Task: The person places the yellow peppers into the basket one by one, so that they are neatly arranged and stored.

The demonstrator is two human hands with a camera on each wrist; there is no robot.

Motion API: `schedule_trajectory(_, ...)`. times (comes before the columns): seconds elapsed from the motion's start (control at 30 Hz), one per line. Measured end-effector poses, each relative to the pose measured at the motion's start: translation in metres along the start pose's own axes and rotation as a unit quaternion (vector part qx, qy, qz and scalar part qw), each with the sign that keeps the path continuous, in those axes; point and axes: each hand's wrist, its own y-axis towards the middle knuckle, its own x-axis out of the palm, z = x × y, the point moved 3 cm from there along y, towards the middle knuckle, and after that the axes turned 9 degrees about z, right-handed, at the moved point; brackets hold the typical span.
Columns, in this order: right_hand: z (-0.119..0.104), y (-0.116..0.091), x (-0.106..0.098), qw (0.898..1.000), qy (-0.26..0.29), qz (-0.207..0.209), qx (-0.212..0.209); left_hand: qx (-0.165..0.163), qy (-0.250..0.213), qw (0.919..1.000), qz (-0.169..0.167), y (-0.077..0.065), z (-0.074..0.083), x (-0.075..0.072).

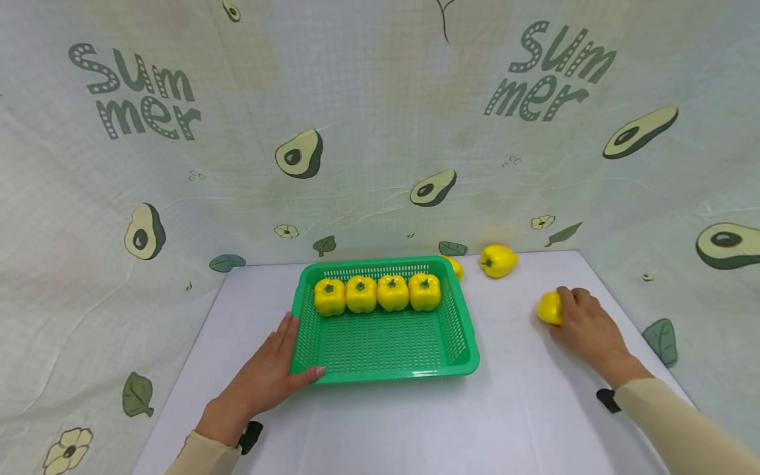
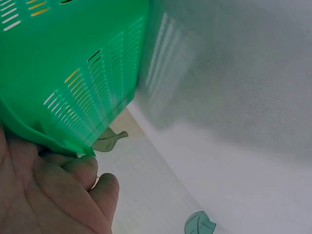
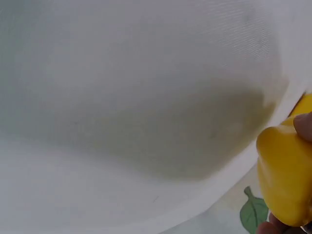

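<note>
A green perforated basket (image 1: 386, 378) sits mid-table with a row of several yellow bell peppers (image 1: 361, 294) along its far side. My left hand (image 1: 267, 371) grips its near left corner, thumb over the front rim and fingers along the left side. In the left wrist view the fingertips (image 2: 105, 187) are right at the rim of the basket (image 2: 105, 83). To the right of the basket, my right hand (image 1: 588, 330) holds a yellow bell pepper (image 1: 549, 308). That pepper (image 3: 285, 170) shows at the right edge of the right wrist view, between thumb and fingers.
Another yellow pepper (image 1: 499, 261) lies at the back of the white table (image 1: 505, 415), right of the basket. One more pepper (image 1: 456, 268) is partly hidden behind the basket's far right corner. A printed cloth (image 1: 356, 132) hangs behind and along both sides.
</note>
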Motion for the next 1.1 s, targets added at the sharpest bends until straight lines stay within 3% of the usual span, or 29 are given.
schedule_trajectory(0.23, -0.028, 0.005, -0.009, 0.997, -0.021, -0.019, -0.069, -0.005, 0.005, 1.0000, -0.004, 0.000, -0.001, 0.000)
schedule_trajectory(0.53, -0.042, 0.014, -0.006, 0.993, 0.014, -0.104, -0.060, -0.008, -0.002, 1.0000, 0.000, 0.000, -0.004, 0.003)
schedule_trajectory(0.8, -0.043, 0.016, -0.003, 0.994, 0.008, -0.078, -0.078, -0.009, -0.001, 1.0000, -0.003, 0.000, -0.004, 0.005)
schedule_trajectory(1.1, -0.044, 0.022, -0.007, 0.991, -0.053, -0.063, -0.105, -0.010, 0.003, 0.9999, -0.003, 0.001, -0.005, 0.005)
